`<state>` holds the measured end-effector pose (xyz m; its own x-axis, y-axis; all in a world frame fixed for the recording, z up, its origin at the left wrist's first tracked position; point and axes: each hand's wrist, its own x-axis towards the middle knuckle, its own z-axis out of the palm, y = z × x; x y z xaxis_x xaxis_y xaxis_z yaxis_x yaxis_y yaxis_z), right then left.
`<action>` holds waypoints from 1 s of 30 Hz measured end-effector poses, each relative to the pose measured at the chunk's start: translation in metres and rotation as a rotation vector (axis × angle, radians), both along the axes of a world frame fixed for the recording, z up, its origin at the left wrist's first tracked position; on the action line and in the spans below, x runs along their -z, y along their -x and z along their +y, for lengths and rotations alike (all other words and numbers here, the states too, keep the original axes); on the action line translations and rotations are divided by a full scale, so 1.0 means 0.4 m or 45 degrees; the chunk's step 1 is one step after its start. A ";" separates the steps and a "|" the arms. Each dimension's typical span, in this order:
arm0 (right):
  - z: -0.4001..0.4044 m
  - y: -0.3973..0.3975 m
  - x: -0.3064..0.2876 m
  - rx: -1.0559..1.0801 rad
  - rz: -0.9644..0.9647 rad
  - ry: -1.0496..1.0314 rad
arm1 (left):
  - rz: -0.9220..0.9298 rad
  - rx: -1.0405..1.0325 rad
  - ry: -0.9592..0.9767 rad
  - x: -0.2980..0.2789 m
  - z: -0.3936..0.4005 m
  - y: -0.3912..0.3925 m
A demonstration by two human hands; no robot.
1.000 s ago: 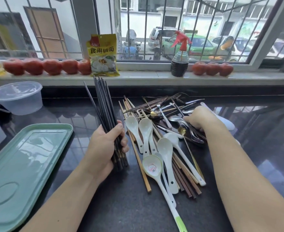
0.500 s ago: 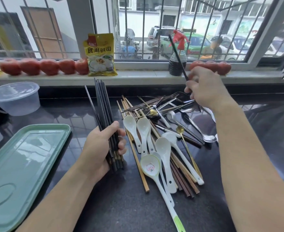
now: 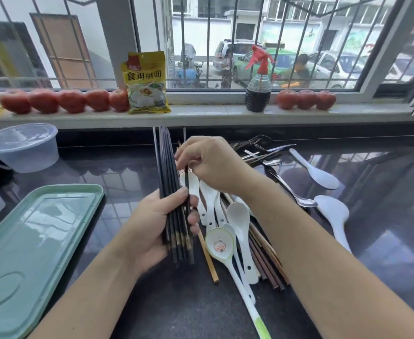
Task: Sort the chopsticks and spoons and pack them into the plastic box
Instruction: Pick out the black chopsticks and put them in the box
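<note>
both hands (image 3: 152, 223) grip dark chopsticks (image 3: 170, 182)

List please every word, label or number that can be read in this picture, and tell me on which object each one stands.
"食用碱面": in large dark characters on the yellow packet that stands on the windowsill.
The red patch in the packet's top left corner carries a brand mark, too blurred to read.
The spoon with a picture in its bowl shows a small drawing, no readable words.
Nothing else bears readable text.
</note>
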<state>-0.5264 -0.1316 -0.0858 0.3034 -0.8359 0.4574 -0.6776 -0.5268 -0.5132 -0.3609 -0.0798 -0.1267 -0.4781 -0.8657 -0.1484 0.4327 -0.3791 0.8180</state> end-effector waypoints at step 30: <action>-0.095 0.386 0.016 0.422 1.837 0.243 | 0.020 -0.314 0.014 0.044 -0.058 -0.028</action>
<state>-0.6810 -0.1697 -0.0922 0.3914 -0.9192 0.0442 -0.6276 -0.2315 0.7433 -0.3496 -0.1031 -0.1444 -0.2544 -0.9580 -0.1323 0.5237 -0.2514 0.8140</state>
